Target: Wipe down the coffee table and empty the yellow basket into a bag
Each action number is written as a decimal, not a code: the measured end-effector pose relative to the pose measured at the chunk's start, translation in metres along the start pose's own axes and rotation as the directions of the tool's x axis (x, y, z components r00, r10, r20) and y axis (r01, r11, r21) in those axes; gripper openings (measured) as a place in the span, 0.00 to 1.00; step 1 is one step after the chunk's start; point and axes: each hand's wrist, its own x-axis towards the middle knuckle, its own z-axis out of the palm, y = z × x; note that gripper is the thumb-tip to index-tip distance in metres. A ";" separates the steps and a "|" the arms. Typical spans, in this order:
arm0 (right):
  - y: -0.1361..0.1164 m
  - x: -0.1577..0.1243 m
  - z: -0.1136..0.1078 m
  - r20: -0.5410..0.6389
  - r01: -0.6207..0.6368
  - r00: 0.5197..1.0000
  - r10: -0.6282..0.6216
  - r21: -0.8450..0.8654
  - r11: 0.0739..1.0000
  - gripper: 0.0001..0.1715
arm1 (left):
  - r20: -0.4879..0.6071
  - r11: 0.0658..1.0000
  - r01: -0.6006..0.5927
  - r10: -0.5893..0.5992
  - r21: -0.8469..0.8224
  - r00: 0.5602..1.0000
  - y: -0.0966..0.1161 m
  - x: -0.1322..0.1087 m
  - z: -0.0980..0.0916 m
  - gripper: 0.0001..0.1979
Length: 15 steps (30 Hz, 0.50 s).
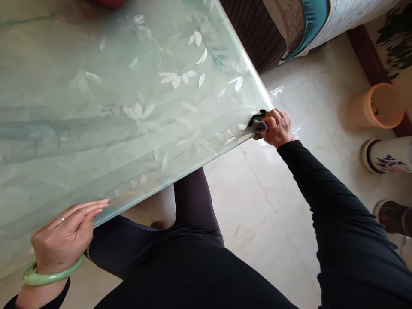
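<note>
A frosted, pale green tabletop cover (135, 128) with white flower and leaf patterns spreads across the left and middle of the view. At its near right corner, my right hand (277, 128) is closed round a crumpled dark cloth (258, 125), which lies against the surface and edge. The cloth is grey and black with a hint of green; most of it is hidden in my fingers. My left hand (64, 236), with a ring and a green bangle (53, 274), rests at the near edge. Its fingers stretch out over the cover and it holds nothing.
Beyond the table's right edge stands a sofa or bed (289, 25) with dark and teal fabric. On the tiled floor (257, 193) at the right are an orange pot (370, 107), a white patterned pot (392, 155) and a dark container (391, 216). A red object (111, 2) shows at the top.
</note>
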 end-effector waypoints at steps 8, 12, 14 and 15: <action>0.025 0.002 -0.016 -0.021 -0.129 0.991 0.128 -0.027 0.991 0.34 | 0.015 0.997 0.072 -0.072 -0.009 0.997 -0.002 0.001 0.000 0.10; 0.027 0.000 -0.016 -0.079 -0.257 0.962 0.261 0.054 0.965 0.30 | -0.011 1.000 0.024 -0.024 -0.009 1.000 -0.004 0.001 0.002 0.10; 0.030 -0.002 -0.018 -0.105 -0.317 0.938 0.330 0.120 0.941 0.27 | -0.045 1.000 -0.019 0.019 -0.013 0.999 -0.007 0.002 0.005 0.10; 0.032 -0.003 -0.021 -0.122 -0.356 0.919 0.374 0.145 0.923 0.26 | -0.057 0.999 -0.036 0.035 -0.015 0.998 -0.008 0.002 0.007 0.09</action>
